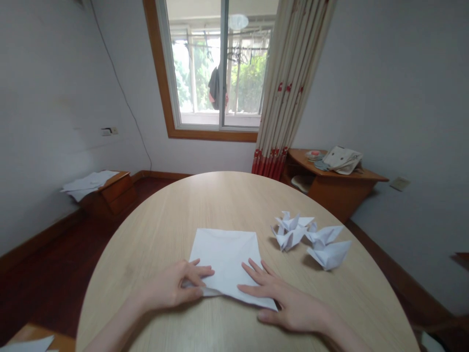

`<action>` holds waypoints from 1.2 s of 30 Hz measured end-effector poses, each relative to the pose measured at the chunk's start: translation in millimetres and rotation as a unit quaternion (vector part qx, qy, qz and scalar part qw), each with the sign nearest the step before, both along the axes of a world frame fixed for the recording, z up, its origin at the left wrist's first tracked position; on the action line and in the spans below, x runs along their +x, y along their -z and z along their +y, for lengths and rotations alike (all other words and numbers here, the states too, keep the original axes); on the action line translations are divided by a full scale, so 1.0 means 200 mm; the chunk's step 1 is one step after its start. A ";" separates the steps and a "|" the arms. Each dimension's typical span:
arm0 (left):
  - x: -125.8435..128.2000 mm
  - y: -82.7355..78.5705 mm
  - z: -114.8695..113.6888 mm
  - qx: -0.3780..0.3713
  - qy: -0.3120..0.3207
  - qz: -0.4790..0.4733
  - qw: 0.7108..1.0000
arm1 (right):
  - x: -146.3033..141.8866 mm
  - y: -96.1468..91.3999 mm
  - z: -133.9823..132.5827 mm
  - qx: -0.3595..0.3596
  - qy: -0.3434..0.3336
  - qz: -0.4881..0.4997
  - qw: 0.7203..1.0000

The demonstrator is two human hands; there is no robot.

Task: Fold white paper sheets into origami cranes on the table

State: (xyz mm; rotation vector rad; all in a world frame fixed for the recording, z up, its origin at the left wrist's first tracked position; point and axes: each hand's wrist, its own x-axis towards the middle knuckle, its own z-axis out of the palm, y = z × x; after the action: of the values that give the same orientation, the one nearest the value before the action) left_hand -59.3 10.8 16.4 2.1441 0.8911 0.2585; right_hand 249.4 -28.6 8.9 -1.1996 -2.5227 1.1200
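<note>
A white sheet of paper (227, 252) lies on the round wooden table (157, 220) in front of me, with crease lines near its far edge. Its near edge is slightly raised, and a second layer shows beneath it at the left. My left hand (179, 283) is at the paper's near left corner, thumb and a finger close together on the edge, other fingers resting on top. Spread over the near right part is my right hand (274, 293), its fingers stretched on the paper and its thumb on the table below the corner.
Several folded white paper cranes (289, 232) stand together on the table's right side. Beyond the table are a low wooden cabinet (117, 193) with papers (90, 182) at left, and a corner desk (330, 190) holding a cloth bag (342, 160) at right. A curtain (286, 98) hangs beside the window.
</note>
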 end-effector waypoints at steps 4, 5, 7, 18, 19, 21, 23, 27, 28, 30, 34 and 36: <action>-0.02 0.01 0.00 -0.016 -0.017 -0.045 0.999 | 0.00 0.01 0.00 0.002 0.023 0.009 1.000; -0.02 0.01 0.00 -0.019 -0.015 -0.052 0.998 | 0.00 0.02 0.00 -0.001 0.030 0.006 1.000; -0.03 0.00 0.01 -0.025 -0.012 -0.063 0.998 | 0.00 0.04 0.00 -0.003 0.067 0.010 0.998; -0.04 0.04 0.04 0.002 -0.111 -0.144 0.983 | -0.01 0.04 0.02 0.005 0.182 0.170 0.969; -0.02 0.05 0.04 -0.002 -0.138 -0.139 0.981 | -0.02 0.04 0.02 0.008 0.191 0.186 0.964; 0.01 0.07 0.02 -0.014 -0.194 -0.139 0.971 | -0.03 0.04 0.03 0.022 0.212 0.204 0.956; 0.04 0.10 0.02 -0.006 -0.217 -0.157 0.963 | -0.02 0.06 0.03 0.046 0.230 0.213 0.948; 0.06 0.15 0.02 0.033 -0.242 -0.188 0.951 | -0.01 0.10 0.05 0.109 0.272 0.222 0.930; 0.07 0.16 0.02 0.044 -0.247 -0.191 0.949 | -0.01 0.11 0.05 0.123 0.286 0.222 0.924; 0.08 0.16 0.02 0.066 -0.253 -0.199 0.945 | -0.01 0.12 0.05 0.137 0.312 0.223 0.913; 0.11 0.14 0.00 0.104 -0.265 -0.224 0.932 | -0.02 0.12 0.04 0.133 0.340 0.228 0.903; 0.12 0.14 -0.01 0.121 -0.279 -0.221 0.927 | -0.03 0.12 0.03 0.138 0.351 0.219 0.900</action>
State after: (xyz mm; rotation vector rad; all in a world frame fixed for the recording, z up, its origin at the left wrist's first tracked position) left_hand -35.6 8.0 -12.1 1.8743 1.2206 1.1430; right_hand 243.8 -22.4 -14.1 -1.4030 -1.6227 0.7066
